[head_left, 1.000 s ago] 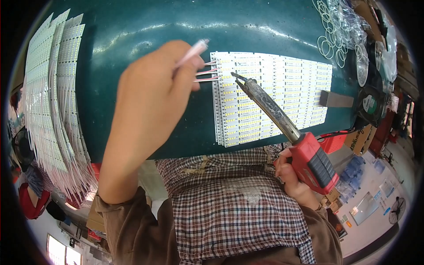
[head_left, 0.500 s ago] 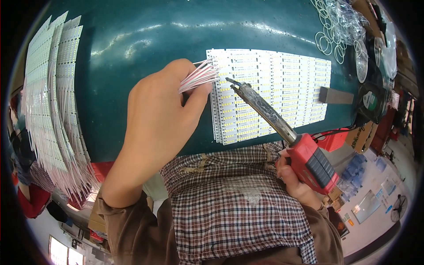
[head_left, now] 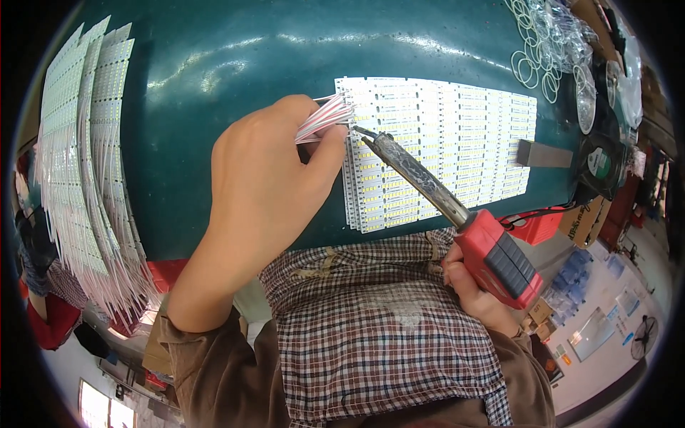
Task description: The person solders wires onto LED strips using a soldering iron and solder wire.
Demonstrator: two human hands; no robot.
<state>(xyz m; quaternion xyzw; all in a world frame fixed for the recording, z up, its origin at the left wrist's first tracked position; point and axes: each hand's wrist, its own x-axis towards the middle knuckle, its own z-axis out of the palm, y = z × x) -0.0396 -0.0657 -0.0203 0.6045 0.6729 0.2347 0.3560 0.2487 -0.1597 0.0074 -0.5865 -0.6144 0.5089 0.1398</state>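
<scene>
A bundle of thin red and white wires (head_left: pixel 322 120) is pinched in my left hand (head_left: pixel 267 164), with the wire ends at the left edge of a stack of white LED boards (head_left: pixel 442 143). The boards carry rows of small yellow chips and lie on a green table. My right hand (head_left: pixel 479 292) is closed around the red and black handle of a soldering iron (head_left: pixel 432 187). Its two-pronged dark tip sits at the boards' left edge, close beside the wire ends and my left fingertips. Whether the tip touches a board I cannot tell.
Stacks of LED boards with wires attached (head_left: pixel 93 143) stand at the table's left. A grey metal block (head_left: pixel 544 154) rests at the boards' right end, near a black fan (head_left: pixel 598 162). Rubber bands (head_left: pixel 528 68) and clear plastic bags lie at the far right.
The soldering iron has moved slightly left, bringing its tip to the boards' left edge beside the wires. My left hand has shifted a little to the right, still pinching the bundle.
</scene>
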